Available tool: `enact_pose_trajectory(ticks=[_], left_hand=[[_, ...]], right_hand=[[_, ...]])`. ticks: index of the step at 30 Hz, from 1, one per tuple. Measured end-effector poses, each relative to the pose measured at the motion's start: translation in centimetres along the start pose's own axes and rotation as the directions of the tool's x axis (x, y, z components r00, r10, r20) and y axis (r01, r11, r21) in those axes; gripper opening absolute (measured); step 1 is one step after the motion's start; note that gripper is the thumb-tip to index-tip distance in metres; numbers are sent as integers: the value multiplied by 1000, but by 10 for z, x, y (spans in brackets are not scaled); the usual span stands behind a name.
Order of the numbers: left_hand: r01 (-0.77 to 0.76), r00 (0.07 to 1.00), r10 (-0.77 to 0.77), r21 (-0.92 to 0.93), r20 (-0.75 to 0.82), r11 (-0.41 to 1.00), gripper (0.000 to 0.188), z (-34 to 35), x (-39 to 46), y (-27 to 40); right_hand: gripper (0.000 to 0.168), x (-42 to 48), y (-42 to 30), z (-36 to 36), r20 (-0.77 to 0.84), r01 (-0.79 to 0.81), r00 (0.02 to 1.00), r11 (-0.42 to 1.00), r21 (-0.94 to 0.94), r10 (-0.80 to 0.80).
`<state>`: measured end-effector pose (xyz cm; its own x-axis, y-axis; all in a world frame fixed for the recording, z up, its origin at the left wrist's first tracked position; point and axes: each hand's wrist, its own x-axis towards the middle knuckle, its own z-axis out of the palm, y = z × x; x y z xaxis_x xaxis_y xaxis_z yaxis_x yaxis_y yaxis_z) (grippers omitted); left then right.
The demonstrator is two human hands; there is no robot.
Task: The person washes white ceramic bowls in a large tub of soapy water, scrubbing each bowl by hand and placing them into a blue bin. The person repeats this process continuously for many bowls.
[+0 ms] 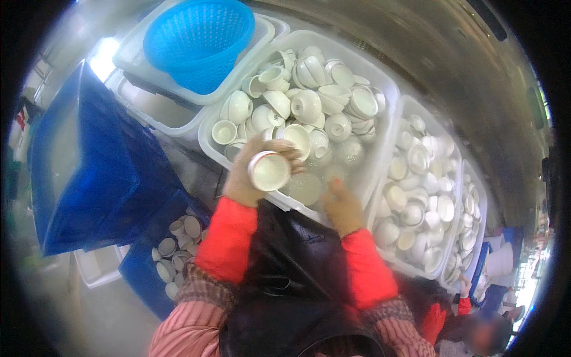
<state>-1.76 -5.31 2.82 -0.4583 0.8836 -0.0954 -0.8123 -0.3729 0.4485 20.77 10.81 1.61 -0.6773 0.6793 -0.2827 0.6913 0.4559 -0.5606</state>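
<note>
My left hand (250,174) is closed around a small white ceramic cup (270,171) with a brownish rim, held over the near edge of a translucent plastic tub (388,89). More white cups or bowls may be in the same hand, but blur hides this. Cloudy water and a heap of white ceramic bowls (306,106) fill the tub. My right hand (342,206) is over the tub's near right part, fingers bent towards the water; nothing shows in it. A pale round dish (304,188) lies under the water between the hands.
Blue perforated baskets (200,44) stand on a tub at the upper left. Blue plastic crates (102,169) are at the left, with cups in a lower one. More tubs (457,178) of white dishes continue rightward. A co-worker (484,332) is at the lower right.
</note>
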Motion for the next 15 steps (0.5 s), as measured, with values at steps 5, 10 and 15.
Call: enact_pose_trajectory(ticks=[5, 10, 15], left_hand=[[-57, 948, 240, 630, -210, 774, 35, -91, -97, 54], [334, 809, 507, 942, -298, 21, 35, -195, -237, 46], [178, 564, 442, 625, -697, 760, 38, -220, -245, 42]], right_hand=[[75, 23, 18, 12, 119, 156, 983, 977, -145, -139], [81, 59, -14, 26, 326, 250, 935, 914, -320, -142], [72, 92, -6, 55, 495, 467, 848, 712, -525, -191]])
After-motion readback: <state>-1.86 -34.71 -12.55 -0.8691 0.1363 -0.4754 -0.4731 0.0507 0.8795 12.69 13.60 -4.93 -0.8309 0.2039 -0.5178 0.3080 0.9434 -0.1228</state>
